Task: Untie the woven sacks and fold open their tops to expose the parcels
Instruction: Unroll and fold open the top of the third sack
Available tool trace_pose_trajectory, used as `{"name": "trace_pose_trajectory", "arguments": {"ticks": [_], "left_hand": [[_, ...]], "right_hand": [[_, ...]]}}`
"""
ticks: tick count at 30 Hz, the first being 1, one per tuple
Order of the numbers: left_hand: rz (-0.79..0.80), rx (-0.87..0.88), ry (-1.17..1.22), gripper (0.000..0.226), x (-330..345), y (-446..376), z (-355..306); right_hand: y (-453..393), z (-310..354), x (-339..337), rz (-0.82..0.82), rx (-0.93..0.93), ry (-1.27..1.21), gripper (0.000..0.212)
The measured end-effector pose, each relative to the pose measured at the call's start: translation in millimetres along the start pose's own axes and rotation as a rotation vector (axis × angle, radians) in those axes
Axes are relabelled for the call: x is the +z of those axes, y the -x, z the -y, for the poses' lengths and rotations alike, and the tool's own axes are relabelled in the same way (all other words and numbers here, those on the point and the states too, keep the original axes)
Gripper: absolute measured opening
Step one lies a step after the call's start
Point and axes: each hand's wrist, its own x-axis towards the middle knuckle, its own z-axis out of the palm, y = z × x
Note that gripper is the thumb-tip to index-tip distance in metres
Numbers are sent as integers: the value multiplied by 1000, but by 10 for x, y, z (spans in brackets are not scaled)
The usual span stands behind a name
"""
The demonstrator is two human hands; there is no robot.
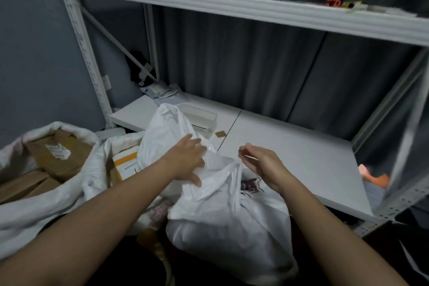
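Note:
A white woven sack (229, 223) with dark red print stands in front of me, its loose top (162, 130) rising to the upper left. My left hand (188, 160) lies on the sack's upper fabric with fingers spread and the thumb pressed into a fold. My right hand (262, 165) hovers just right of the sack's neck, fingers loosely curled, holding nothing. To the left, a second sack (41, 204) sits folded open with brown parcels (58, 155) showing. Between them a third open sack (111, 146) shows a white and yellow parcel (126, 162).
A white metal shelf rack surrounds the scene; its lower board (290, 153) lies behind the sacks and carries a white box (199, 116), papers (162, 93) and a small brown scrap (220, 134). The upper shelf (232, 4) holds crumpled paper. An orange object (376, 176) lies at the right.

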Motion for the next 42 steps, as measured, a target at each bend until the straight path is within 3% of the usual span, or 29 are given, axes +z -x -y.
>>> {"name": "trace_pose_trajectory", "arguments": {"ticks": [2,5,6,8,11,13,14,17,18,19,21,23,25,29,32,34,37,39,40,42], "left_hand": [[71,-30,85,64,74,2,-91],[120,-75,113,58,144,35,-203],[136,-75,110,55,151,55,-236],[184,-50,100,55,141,96,-263],[276,0,-49,78,117,198,-224],[256,3,-195,83,112,228,-160],[224,7,-227,76,101,224,-126],[65,30,-164,28,-45,206,-47],[9,13,-99,23,-113,203,-38],[-34,-23,-10,21,-191,205,-38],[-100,-99,179,21,-314,174,-19],[-124,-166,309,23,-417,128,7],[-142,-217,393,26,-496,101,37],[-217,-324,513,29,-688,91,63],[-220,-400,540,31,-786,125,116],[-179,-421,541,32,-849,209,167],[85,-391,481,35,-974,376,221],[299,-368,500,60,-1071,476,195],[339,-345,528,79,-1125,506,164],[251,-258,683,98,-1200,513,67]], "right_hand": [[158,-79,28,166,22,315,36],[289,-446,92,250,70,895,101],[305,-604,103,229,68,998,106],[316,-870,105,121,23,1139,82],[272,-1002,48,-69,-114,1118,22],[234,-880,0,-166,-192,987,12],[206,-786,-34,-201,-227,925,13],[131,-434,-61,-306,-271,754,11],[107,-343,-65,-308,-240,638,8],[106,-266,-61,-281,-169,507,18],[151,-183,-78,-130,34,378,63],[252,-176,-136,-4,201,551,103],[344,-287,-218,76,265,684,117],[455,-620,-274,44,268,721,97],[414,-620,-353,-221,23,937,28],[375,-370,-424,-359,-71,1004,5],[295,177,-439,-472,-261,1160,14],[218,485,-286,-409,-417,1312,19],[174,602,-160,-349,-493,1394,23],[95,771,121,-222,-625,1513,30]]}}
